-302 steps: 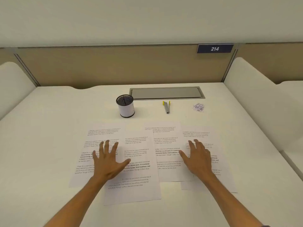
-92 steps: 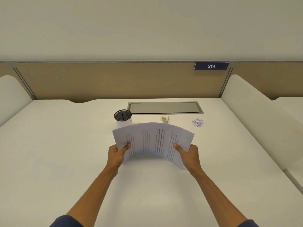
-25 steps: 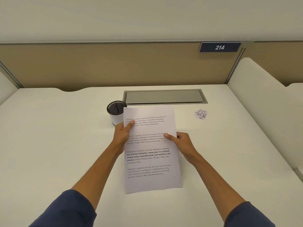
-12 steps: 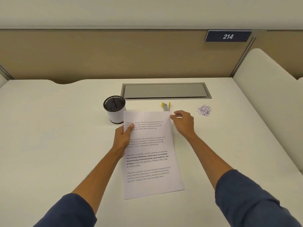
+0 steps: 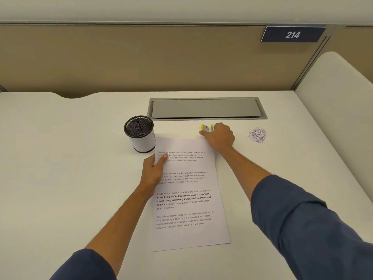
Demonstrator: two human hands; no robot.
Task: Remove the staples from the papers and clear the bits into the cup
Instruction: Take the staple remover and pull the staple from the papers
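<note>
From the head camera: a person steadies a stack of printed papers [image 5: 187, 190] lying flat on a white surface [image 5: 60, 178], the left hand [image 5: 153, 170] gripping the sheets' upper left edge, thumb on top over the first lines of text, apparently to keep the pages from sliding. The right hand [image 5: 219, 136] reaches past the top right corner of the stack, fingers curled down at a yellow-handled staple remover [image 5: 206, 127]; whether the tool is already gripped or only touched cannot be told, since the hand covers most of it. A mesh-lined cup [image 5: 139, 133] stands upright just beside the papers' top left corner, near at hand for whatever comes loose. A small pile of paper bits [image 5: 257, 135] sits well apart to the right, still on the surface and not yet cleared. Behind the tool lies a closed grey cable hatch [image 5: 206, 108], and a partition sign [image 5: 293, 34] reads 214. No staple is visible at this size. The tool seems the next thing needed.
</note>
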